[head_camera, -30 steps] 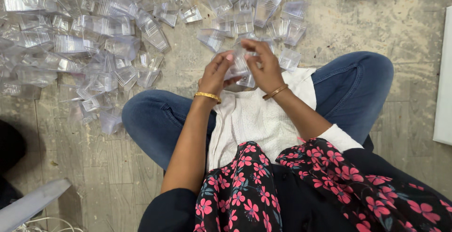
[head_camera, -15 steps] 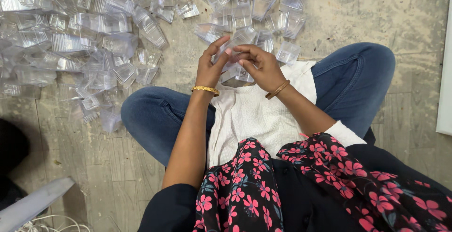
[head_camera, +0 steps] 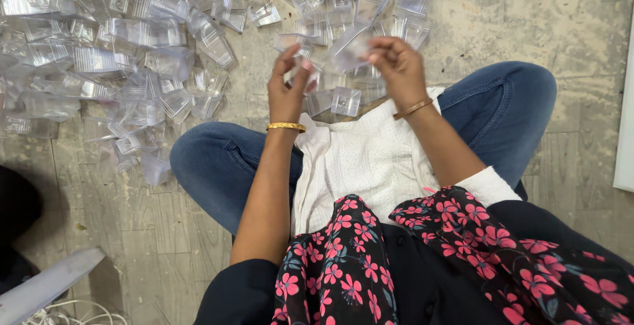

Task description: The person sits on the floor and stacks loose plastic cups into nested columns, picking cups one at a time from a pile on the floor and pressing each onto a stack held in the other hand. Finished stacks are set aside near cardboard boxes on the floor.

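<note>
I sit cross-legged on the floor. My left hand [head_camera: 288, 86] is raised above my lap, fingers pinched on a small clear plastic piece [head_camera: 310, 78]. My right hand [head_camera: 395, 69] is beside it, a little apart, gripping a clear plastic tray [head_camera: 348, 49] by its edge. Each wrist wears a gold bangle. Another clear square tray [head_camera: 345, 101] lies just below my hands, near my knees.
A large heap of clear plastic trays [head_camera: 112, 54] spreads over the worn floor at the left and top. My blue-jeaned knees [head_camera: 522, 94] flank a white cloth [head_camera: 370, 160] in my lap. A white board edge [head_camera: 624, 127] stands at the right. A grey strip lies at lower left.
My hands were pressed together over one clear piece; now they have lifted and drawn apart, each holding a separate clear part.
</note>
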`<state>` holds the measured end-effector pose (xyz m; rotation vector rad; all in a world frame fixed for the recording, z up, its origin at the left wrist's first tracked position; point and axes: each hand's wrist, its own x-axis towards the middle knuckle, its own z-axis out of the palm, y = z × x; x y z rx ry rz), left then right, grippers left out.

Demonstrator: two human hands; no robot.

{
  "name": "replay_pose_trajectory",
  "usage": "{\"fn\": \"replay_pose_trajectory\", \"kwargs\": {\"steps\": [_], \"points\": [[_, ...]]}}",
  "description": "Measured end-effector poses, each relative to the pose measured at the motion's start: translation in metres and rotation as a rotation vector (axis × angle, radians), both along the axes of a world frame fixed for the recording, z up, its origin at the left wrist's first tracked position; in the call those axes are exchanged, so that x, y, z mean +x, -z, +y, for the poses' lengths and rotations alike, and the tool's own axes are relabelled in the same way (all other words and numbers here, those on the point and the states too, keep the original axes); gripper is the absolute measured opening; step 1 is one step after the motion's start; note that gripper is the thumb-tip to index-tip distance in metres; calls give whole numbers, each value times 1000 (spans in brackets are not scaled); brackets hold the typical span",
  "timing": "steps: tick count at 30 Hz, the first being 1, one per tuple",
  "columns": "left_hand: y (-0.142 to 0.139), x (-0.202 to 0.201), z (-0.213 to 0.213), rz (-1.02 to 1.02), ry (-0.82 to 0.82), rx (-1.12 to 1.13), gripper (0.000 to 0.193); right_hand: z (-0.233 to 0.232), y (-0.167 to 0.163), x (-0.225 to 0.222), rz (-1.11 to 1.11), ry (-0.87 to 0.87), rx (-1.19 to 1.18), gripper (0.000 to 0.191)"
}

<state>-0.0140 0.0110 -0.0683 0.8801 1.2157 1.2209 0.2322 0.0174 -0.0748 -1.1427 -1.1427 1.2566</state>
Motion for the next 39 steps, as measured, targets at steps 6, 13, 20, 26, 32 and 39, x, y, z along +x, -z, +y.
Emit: {"fn": "replay_pose_trajectory", "kwargs": {"steps": [6, 13, 20, 26, 32, 39], "points": [[-6, -14, 3, -174, -287, -139, 47, 13, 18, 60, 246, 291, -167, 26], [2, -8, 1, -113, -209, -101, 46, 0, 36, 61, 166, 240, -189, 26], [17, -4, 4, -27, -178, -25, 51, 0, 27, 55, 178, 243, -182, 27], [26, 2, 4, 166, -39, 76, 62, -3, 23, 51, 99, 188, -107, 29], [27, 4, 3, 85, 46, -46, 64, -4, 18, 48, 51, 158, -112, 30], [25, 5, -2, 233, 165, -53, 63, -11, 1, 30, -18, 131, -147, 31]]}}
